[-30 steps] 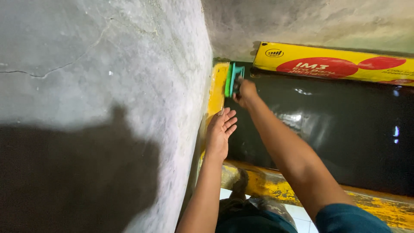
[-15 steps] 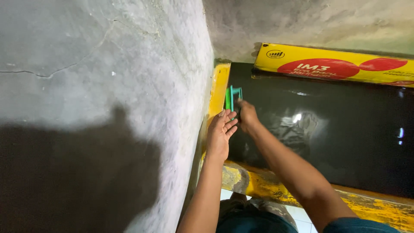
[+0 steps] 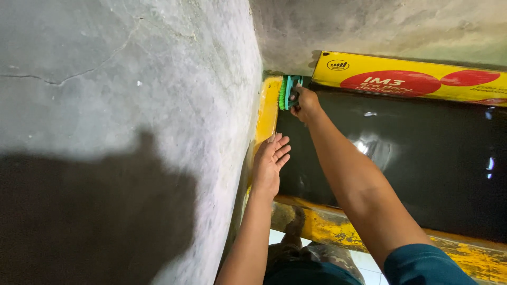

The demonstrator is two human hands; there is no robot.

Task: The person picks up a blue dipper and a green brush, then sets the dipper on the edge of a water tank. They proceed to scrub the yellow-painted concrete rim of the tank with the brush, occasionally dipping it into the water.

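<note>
Green plastic marks the scrubbing brush (image 3: pixel 288 93), which sits at the far upper corner of a dark glossy pane (image 3: pixel 401 158), its bristles pressed against the yellow frame strip (image 3: pixel 268 108) on the left. Its long axis runs up and down along that strip, bristle face turned left toward the painted edge, handle side turned right toward the glass. The right hand (image 3: pixel 305 104) is clamped around the brush's back, arm stretched out across the pane from the lower right, a teal sleeve (image 3: pixel 422 264) showing near the bottom edge. The left hand (image 3: pixel 270 162) holds nothing: it lies flat and open, fingers (image 3: pixel 281 146) spread slightly and pointing upward, palm resting at the seam where the yellow strip meets the glass, lower down and well apart from the brush. Just above the brush the corner closes off, with a yellow and red banner (image 3: pixel 412 79) bounding the pane's top edge and a rough grey concrete wall (image 3: pixel 132 95) crowding the strip from the left, so open room lies only downward along the strip and rightward over the glass. A worn yellow sill (image 3: pixel 338 229) with chipped paint bounds the pane below.
</note>
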